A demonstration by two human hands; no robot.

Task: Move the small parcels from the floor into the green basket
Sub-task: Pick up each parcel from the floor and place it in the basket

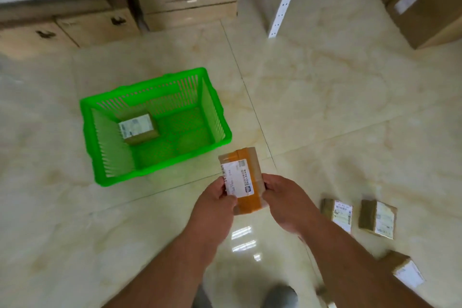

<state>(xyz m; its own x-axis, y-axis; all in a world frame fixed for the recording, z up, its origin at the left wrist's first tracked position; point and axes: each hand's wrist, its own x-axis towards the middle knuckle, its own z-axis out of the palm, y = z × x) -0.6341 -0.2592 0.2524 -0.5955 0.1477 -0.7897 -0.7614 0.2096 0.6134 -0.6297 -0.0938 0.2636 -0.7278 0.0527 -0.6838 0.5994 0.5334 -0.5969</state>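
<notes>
Head view: both hands, left [217,199] and right [287,201], pinch a taped parcel [246,179] by its near end, fingers [271,186] pressed on its sides, above the floor [325,107]. Three parcels [338,212] lie at right. Beyond, the basket [160,172] holds one box [138,127]. An early release could drop the parcel short of the rim.

A storeroom or parcel depot: brown cardboard cartons [186,5] stacked under white perforated metal shelving [285,0], labelled parcels on glossy cream tile floor [325,87].
</notes>
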